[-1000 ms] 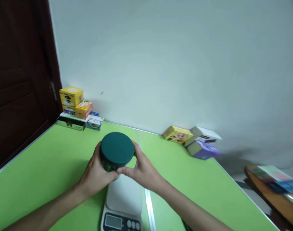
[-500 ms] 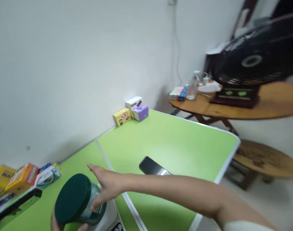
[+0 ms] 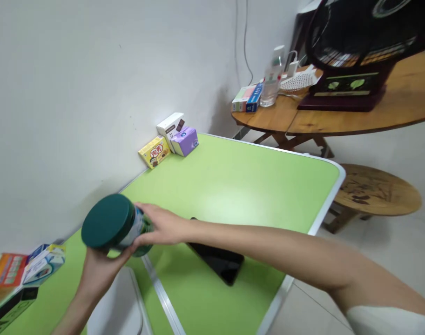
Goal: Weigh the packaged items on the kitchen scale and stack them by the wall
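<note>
A round jar (image 3: 109, 223) with a wide dark green lid and a clear, labelled body is tilted above the green table (image 3: 247, 190). Beneath it, my left hand (image 3: 102, 270) is closed around its lower side. My right hand (image 3: 156, 226) grips the jar from the right, fingers partly hidden behind it. Under the jar lies a white flat-topped device (image 3: 118, 302), probably a kitchen scale, apart from the jar. A black phone (image 3: 219, 260) rests on the table below my right forearm.
Several snack boxes (image 3: 10, 270) stand at the left. Yellow (image 3: 154, 151), white (image 3: 171, 124) and purple (image 3: 185, 140) boxes sit against the wall. Beyond, a wooden table (image 3: 338, 121) holds a fan (image 3: 359, 88) and a bottle (image 3: 272, 79). A wooden stool (image 3: 380, 190) is at the right.
The jar has risen off the white device, and my right hand has closed on it from the side. The camera view has shifted, so the table and boxes sit higher and farther left.
</note>
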The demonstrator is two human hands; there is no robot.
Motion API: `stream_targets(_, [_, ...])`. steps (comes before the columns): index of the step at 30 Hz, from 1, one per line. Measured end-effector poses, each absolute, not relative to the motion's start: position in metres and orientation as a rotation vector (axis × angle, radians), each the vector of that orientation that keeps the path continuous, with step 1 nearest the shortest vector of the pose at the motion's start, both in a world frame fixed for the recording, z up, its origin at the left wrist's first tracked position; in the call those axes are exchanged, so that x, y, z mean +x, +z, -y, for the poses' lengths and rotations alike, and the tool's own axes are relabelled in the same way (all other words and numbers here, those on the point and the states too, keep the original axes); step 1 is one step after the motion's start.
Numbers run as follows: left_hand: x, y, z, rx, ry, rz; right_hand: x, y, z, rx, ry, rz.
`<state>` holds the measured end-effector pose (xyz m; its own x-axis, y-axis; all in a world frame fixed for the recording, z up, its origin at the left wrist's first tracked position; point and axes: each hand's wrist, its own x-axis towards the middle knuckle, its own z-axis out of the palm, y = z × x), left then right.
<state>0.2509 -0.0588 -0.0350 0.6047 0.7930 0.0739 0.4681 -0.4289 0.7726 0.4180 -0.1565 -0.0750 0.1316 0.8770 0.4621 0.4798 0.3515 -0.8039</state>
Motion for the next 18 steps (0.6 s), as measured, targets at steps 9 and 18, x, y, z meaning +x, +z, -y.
stream_targets(9, [0.469,-0.097,0.029,2.080,0.980,-0.669,0.555,-0.143,0.142,-1.848,0.168,1.136])
stream_targets(18, [0.586,-0.150,-0.034,2.168,1.063,-0.845,0.634,-0.173,0.074,-2.043,0.022,0.925])
